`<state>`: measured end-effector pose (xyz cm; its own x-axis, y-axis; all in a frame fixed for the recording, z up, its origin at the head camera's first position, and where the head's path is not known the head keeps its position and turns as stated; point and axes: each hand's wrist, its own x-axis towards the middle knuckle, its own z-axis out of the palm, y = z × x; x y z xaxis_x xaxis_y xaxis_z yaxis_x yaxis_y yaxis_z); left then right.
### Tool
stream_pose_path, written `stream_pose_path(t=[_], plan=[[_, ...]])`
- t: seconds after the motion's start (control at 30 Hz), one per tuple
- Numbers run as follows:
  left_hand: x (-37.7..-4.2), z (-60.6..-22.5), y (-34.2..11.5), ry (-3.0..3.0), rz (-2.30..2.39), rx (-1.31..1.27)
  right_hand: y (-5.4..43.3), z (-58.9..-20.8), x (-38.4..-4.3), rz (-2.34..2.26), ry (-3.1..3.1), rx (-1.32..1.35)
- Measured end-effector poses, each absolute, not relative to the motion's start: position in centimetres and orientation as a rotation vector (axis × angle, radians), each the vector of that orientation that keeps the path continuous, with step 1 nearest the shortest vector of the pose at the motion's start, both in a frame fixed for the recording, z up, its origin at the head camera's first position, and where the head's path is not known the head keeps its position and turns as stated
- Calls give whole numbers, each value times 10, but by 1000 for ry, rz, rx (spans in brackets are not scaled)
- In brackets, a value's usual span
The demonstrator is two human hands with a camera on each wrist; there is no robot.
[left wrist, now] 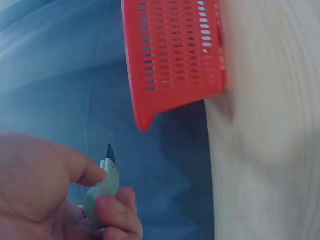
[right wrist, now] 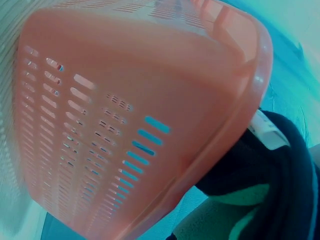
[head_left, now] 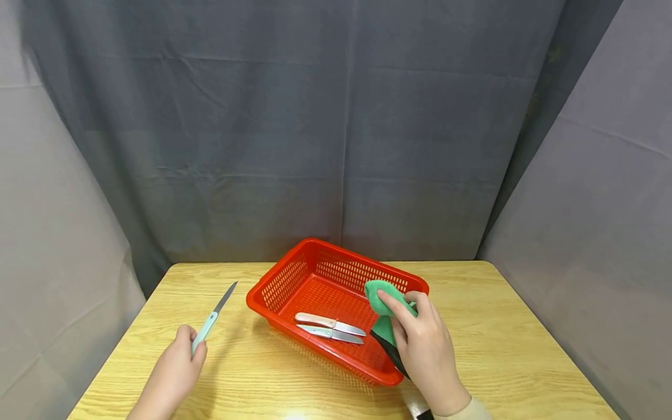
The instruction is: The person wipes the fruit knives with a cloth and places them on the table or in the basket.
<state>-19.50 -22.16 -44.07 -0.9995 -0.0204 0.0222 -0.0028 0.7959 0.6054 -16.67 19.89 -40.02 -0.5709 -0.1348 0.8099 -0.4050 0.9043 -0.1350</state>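
Gripping a knife [head_left: 214,315] by its handle [head_left: 205,332] in the curled left hand [head_left: 174,368], at the basket's [head_left: 328,296] nine o'clock; pinching a green cloth [head_left: 374,300] with the right hand [head_left: 427,344] at three o'clock. Probably soft cloth and a light, stiff knife, best held clear of the blade [head_left: 224,298].

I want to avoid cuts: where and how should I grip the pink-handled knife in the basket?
Probably by the pink handle, from above and left: the blade points right, away from there. The basket walls hinder a low reach, and a green-handled knife lies close on the near side.
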Motion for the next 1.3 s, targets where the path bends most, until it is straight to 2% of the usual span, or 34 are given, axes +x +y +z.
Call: stream_pose_path(t=[0.53, 1.3], plan=[[-184, -408, -186, -2836, -1090, -49, 196, -396, -170, 394, -2180, 392], [-177, -399, -128, -2630, -1207, -192, 189, -390, -172, 432, -2159, 376]])
